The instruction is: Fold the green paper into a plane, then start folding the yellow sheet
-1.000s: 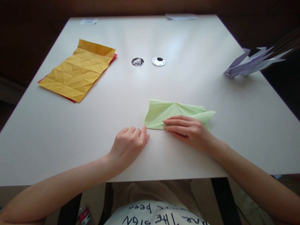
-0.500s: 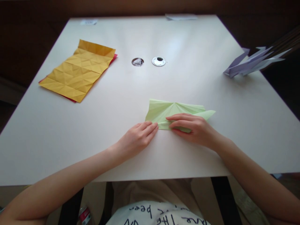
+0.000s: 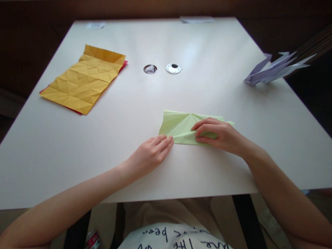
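Observation:
A light green sheet of paper (image 3: 176, 123) lies near the front middle of the table, with creases fanning out from its far edge. Its near edge is folded up into a narrow strip. My left hand (image 3: 153, 149) is closed at the sheet's near left corner, fingertips pressed together on the folded strip. Curled over the right part of the fold, my right hand (image 3: 220, 135) grips the green paper between thumb and fingers. That hand hides much of the sheet's right side; a pale green tip shows beyond it.
On the white table (image 3: 109, 138), a creased yellow sheet (image 3: 83, 79) lies over a red one (image 3: 123, 65) at left. Folded lilac paper pieces (image 3: 269, 71) stand at the right edge. Two round cable holes (image 3: 173, 68) sit mid-table. A bottle (image 3: 93, 239) is below the table.
My right hand has slid rightward along the fold and slightly away from me, uncovering more of the folded strip. My left hand stays at the left corner. The view has shifted slightly.

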Action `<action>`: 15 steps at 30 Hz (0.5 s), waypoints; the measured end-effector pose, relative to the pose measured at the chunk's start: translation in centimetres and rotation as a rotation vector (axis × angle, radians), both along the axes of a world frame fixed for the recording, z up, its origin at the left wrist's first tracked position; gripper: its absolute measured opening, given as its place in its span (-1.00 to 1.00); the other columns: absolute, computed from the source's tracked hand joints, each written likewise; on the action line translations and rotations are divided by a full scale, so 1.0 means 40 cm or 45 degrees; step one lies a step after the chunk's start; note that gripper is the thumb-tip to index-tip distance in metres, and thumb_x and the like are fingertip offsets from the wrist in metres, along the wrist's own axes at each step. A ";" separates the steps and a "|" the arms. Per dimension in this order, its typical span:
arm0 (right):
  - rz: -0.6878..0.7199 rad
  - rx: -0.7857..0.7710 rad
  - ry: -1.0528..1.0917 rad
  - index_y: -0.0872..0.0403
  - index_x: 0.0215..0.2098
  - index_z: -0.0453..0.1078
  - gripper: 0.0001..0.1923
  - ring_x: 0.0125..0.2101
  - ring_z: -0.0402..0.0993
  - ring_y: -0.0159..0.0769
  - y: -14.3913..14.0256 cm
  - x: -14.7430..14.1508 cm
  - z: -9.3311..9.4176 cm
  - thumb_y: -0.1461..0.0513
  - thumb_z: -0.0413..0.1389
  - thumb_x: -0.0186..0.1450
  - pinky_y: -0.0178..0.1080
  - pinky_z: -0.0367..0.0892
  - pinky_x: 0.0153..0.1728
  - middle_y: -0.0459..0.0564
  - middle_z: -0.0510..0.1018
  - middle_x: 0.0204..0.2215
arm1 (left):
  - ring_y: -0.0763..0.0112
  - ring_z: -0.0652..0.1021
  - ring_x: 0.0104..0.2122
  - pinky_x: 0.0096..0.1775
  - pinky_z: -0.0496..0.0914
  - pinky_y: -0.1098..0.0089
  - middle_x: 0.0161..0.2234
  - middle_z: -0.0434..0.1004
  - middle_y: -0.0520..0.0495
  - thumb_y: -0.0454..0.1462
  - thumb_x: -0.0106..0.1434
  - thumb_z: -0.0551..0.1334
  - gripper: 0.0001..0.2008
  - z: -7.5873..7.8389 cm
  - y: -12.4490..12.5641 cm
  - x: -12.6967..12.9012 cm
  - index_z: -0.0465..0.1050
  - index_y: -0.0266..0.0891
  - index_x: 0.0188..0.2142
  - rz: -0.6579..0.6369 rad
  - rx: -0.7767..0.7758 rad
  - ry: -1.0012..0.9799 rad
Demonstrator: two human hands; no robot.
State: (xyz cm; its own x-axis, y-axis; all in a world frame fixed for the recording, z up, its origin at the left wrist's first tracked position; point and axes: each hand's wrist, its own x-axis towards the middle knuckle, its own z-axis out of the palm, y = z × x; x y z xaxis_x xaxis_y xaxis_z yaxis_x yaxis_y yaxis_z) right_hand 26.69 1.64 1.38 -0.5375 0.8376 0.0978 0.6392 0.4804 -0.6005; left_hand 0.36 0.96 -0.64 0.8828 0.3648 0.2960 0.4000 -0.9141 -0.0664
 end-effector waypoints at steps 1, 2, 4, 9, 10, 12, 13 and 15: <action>0.001 0.002 0.001 0.04 -0.42 0.38 -0.94 -0.22 0.38 -0.28 0.000 0.000 -0.001 0.26 0.07 0.19 -0.21 0.32 -0.19 -0.01 0.45 -0.24 | 0.25 0.43 -0.09 -0.13 0.42 0.31 -0.06 0.43 -0.24 -0.44 0.26 0.02 -0.71 -0.001 0.000 0.000 0.32 -0.50 -0.05 -0.001 0.003 -0.003; 0.006 0.002 -0.001 0.04 -0.43 0.38 -0.94 -0.21 0.38 -0.28 0.000 0.000 -0.001 0.25 0.07 0.19 -0.21 0.32 -0.19 -0.02 0.45 -0.24 | 0.25 0.43 -0.09 -0.13 0.42 0.31 -0.07 0.43 -0.24 -0.44 0.26 0.02 -0.71 -0.001 0.000 0.000 0.32 -0.50 -0.05 0.001 0.005 -0.006; 0.024 0.004 -0.012 0.03 -0.45 0.39 -0.92 -0.21 0.37 -0.28 0.000 0.002 0.000 0.24 0.08 0.19 -0.21 0.32 -0.18 -0.02 0.44 -0.23 | 0.25 0.44 -0.10 -0.14 0.43 0.32 -0.07 0.44 -0.23 -0.44 0.26 0.02 -0.72 -0.001 -0.001 0.001 0.32 -0.49 -0.05 0.007 0.008 -0.007; 0.048 0.048 -0.085 0.03 -0.45 0.39 -0.93 -0.21 0.38 -0.27 -0.006 0.003 0.007 0.23 0.09 0.17 -0.21 0.32 -0.19 -0.02 0.44 -0.22 | 0.26 0.44 -0.11 -0.15 0.43 0.33 -0.08 0.44 -0.22 -0.44 0.26 0.02 -0.72 -0.001 -0.001 0.001 0.33 -0.48 -0.06 0.011 0.011 -0.009; 0.048 0.076 -0.110 0.04 -0.45 0.38 -0.95 -0.21 0.38 -0.26 -0.009 0.001 0.009 0.23 0.10 0.16 -0.21 0.32 -0.20 -0.02 0.45 -0.21 | 0.26 0.44 -0.11 -0.15 0.43 0.33 -0.08 0.44 -0.22 -0.44 0.26 0.02 -0.72 -0.001 -0.001 0.001 0.33 -0.48 -0.06 0.012 0.011 -0.012; 0.046 0.159 -0.173 0.04 -0.44 0.35 -0.96 -0.22 0.38 -0.26 -0.017 -0.006 0.013 0.23 0.11 0.15 -0.21 0.33 -0.21 -0.03 0.46 -0.22 | 0.26 0.44 -0.11 -0.14 0.43 0.32 -0.08 0.44 -0.22 -0.44 0.26 0.02 -0.72 -0.002 -0.001 0.002 0.33 -0.49 -0.06 0.012 0.016 -0.011; 0.048 0.209 -0.207 0.05 -0.45 0.34 -0.96 -0.22 0.38 -0.27 -0.021 -0.010 0.014 0.24 0.10 0.15 -0.22 0.33 -0.23 -0.03 0.46 -0.22 | 0.26 0.44 -0.11 -0.14 0.43 0.32 -0.08 0.44 -0.22 -0.44 0.26 0.03 -0.72 -0.002 -0.002 0.002 0.33 -0.49 -0.06 0.012 0.019 -0.010; 0.056 0.304 -0.273 0.05 -0.45 0.32 -0.98 -0.23 0.39 -0.28 -0.029 -0.019 0.015 0.27 0.08 0.15 -0.24 0.33 -0.25 -0.03 0.48 -0.24 | 0.26 0.43 -0.11 -0.15 0.42 0.33 -0.08 0.44 -0.22 -0.44 0.25 0.03 -0.72 -0.003 -0.003 0.002 0.33 -0.48 -0.06 0.015 0.026 -0.009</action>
State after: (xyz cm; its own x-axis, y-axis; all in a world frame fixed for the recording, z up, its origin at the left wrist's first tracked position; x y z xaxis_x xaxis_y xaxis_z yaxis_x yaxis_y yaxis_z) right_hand 25.92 0.50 2.00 -0.6025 0.7800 0.1692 0.7143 0.6215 -0.3218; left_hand 0.45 0.86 -0.75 0.8762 0.3689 0.3101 0.4114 -0.9077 -0.0824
